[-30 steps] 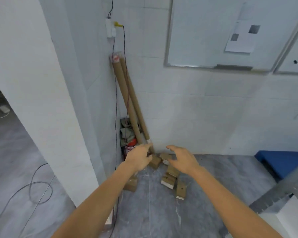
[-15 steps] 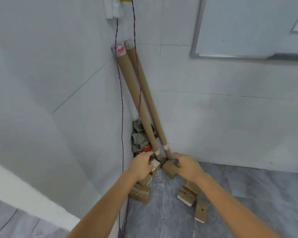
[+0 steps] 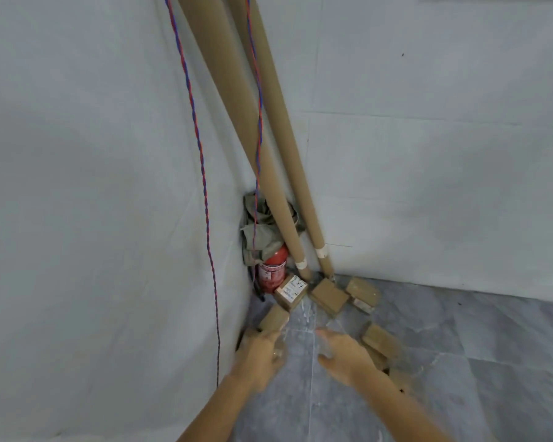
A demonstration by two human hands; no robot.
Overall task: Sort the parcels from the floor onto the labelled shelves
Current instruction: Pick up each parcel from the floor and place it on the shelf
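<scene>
Down in the corner, small brown parcels (image 3: 329,296) lay scattered on the floor (image 3: 460,362) at the foot of two leaning cardboard tubes (image 3: 272,186), beside a red fire extinguisher (image 3: 272,269). The left hand (image 3: 259,357) reached to the parcel nearest the wall (image 3: 273,319), fingers (image 3: 268,336) touching its near edge, though blur hid whether they had closed on it. The right hand (image 3: 345,355) hovered over the floor, fingers spread and empty, probably poised to take a second parcel for the same trip.
</scene>
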